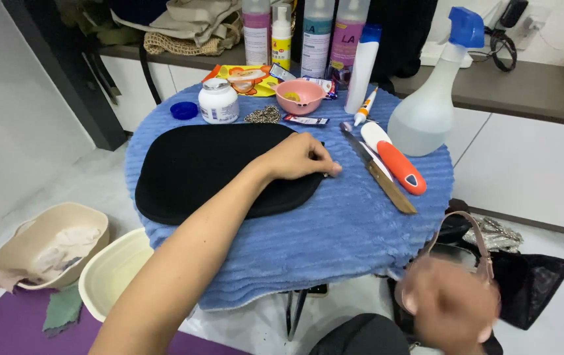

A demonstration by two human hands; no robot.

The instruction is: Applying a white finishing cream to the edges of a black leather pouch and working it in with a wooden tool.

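A left hand [301, 156] presses curled fingertips on the edge of a flat black oval fabric pad [213, 167] atop the blue ribbed-towel surface [334, 230]; firm, even pressure should steady it. The blurred right hand [449, 306], low beside the surface, has an unreadable grip.

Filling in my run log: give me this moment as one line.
left hand: resting on black pad edge, fingertips at blue cloth | right hand: blurred, low beside table, hold unclear | knife, brush: untouched
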